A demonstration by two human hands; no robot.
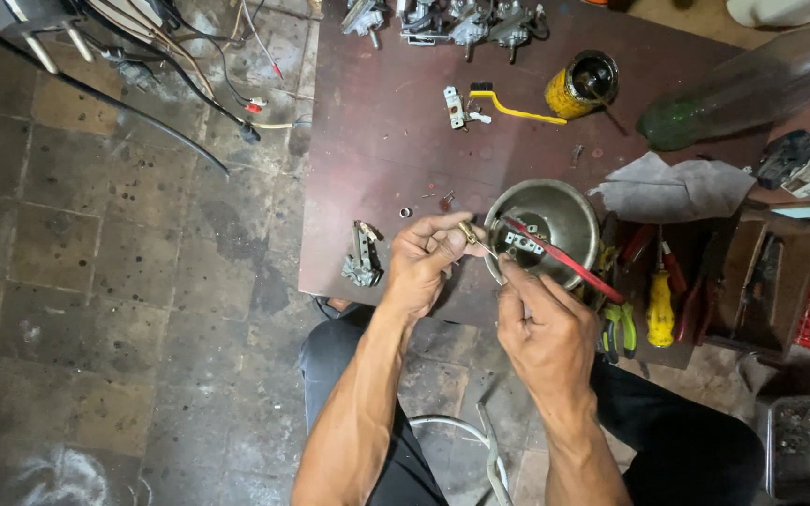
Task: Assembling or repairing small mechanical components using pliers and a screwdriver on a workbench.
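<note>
The small brass fitting [467, 231] sits pinched in the fingertips of my left hand [421, 262], held in the air just in front of the near rim of the round metal bowl [574, 208], above the edge of the dark brown board [377, 141]. Its long axis runs on a slant, from upper left down to the lower right, and its thinner end points toward my right hand [544, 328]. A thin wire or pin [487, 250] seems to run from that end; my right fingers close together right at its far tip, though I cannot tell whether they truly clamp it or only touch it.

By my judgement the work is midway: the fitting is out and in my hands, and other loose parts are already laid out. A white block part [523, 242] and a red-handled tool [555, 255] rest in the bowl, and a grey metal assembly [361, 258] lies on the board beside my left hand, with a small ring [405, 212] near it. Nothing looks rejoined yet, so the putting together seems left to do.

Further right lie a yellow-handled screwdriver [659, 309] and green-handled pliers [619, 328]; a crumpled cloth [672, 187] and a yellow can [581, 84] sit well beyond the bowl.
</note>
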